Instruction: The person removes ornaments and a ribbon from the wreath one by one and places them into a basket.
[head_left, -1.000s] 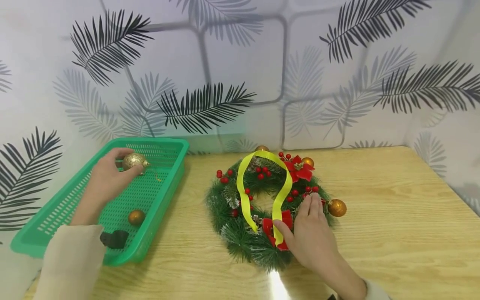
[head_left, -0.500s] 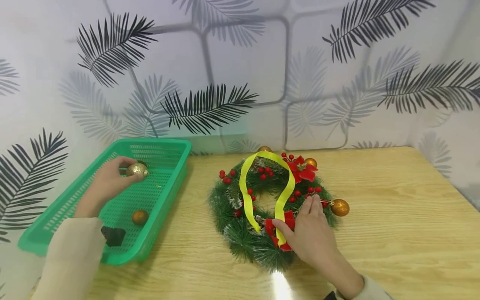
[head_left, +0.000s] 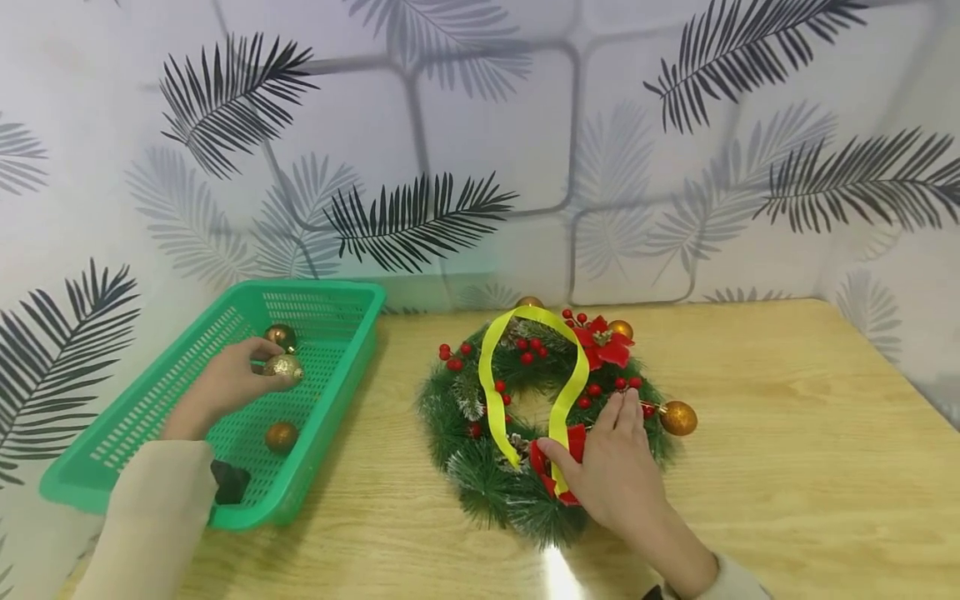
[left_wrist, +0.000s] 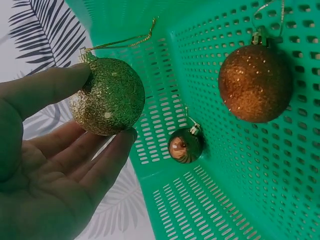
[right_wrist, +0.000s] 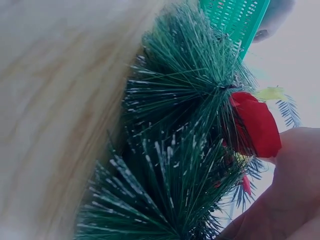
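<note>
My left hand (head_left: 225,379) pinches a gold glittery bauble (head_left: 283,367) between thumb and fingers, inside the green basket (head_left: 318,286). In the left wrist view the bauble (left_wrist: 112,95) has a thin gold loop at its cap. A shiny brown bauble (head_left: 281,336) lies behind it in the basket, and a coppery glitter bauble (head_left: 282,437) nearer the front. On the table, my right hand (head_left: 622,471) rests with straight fingers on the right side of a green wreath (head_left: 453,417). Its thumb touches a red flower (head_left: 540,462) and yellow ribbon (head_left: 491,358).
An orange-gold bauble (head_left: 678,418) sticks out from the wreath's right side. Red berries and another red flower (head_left: 603,343) decorate the wreath. The wooden table (head_left: 810,467) extends to the right, and a leaf-patterned backdrop (head_left: 495,108) stands behind it.
My left hand has moved down and slightly right with the gold bauble, uncovering the brown bauble behind. My right hand stays on the wreath. The head view has shifted slightly.
</note>
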